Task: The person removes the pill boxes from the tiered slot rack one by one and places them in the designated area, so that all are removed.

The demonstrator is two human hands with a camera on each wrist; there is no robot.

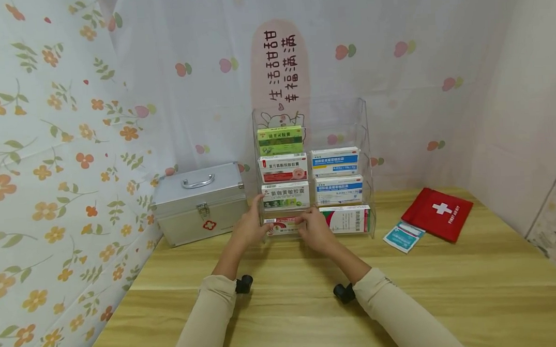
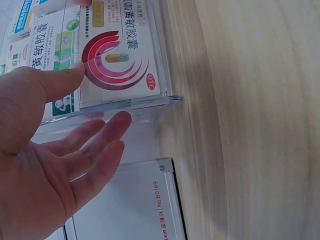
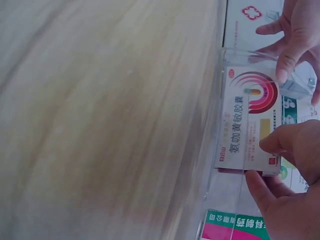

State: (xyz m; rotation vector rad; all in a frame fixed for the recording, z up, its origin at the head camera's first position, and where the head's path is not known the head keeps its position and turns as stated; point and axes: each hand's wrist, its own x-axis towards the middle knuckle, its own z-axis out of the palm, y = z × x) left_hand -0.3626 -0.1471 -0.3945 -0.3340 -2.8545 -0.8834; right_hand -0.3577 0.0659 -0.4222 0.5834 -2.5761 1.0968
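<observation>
A clear acrylic rack [image 1: 336,116] holds medicine boxes in two columns. In its bottom left slot sits a white capsule box [image 3: 237,130] with red and pink arcs, its long side lying level. My right hand [image 1: 319,234] pinches this box's right end, the thumb against its front face. At the rack's left side is my left hand [image 1: 249,227]. Its thumb touches the box's upper left edge, while the other fingers stay loosely spread outside the side wall, as the left wrist view shows. Just above is a white-and-green capsule box [image 1: 285,196].
Left of the rack stands a silver first-aid case [image 1: 204,197] with a handle. A red first-aid pouch [image 1: 435,214] and a teal-and-white packet [image 1: 404,236] lie to the right. Another box [image 1: 347,219] fills the bottom right slot. The wooden table [image 1: 293,312] extends toward me.
</observation>
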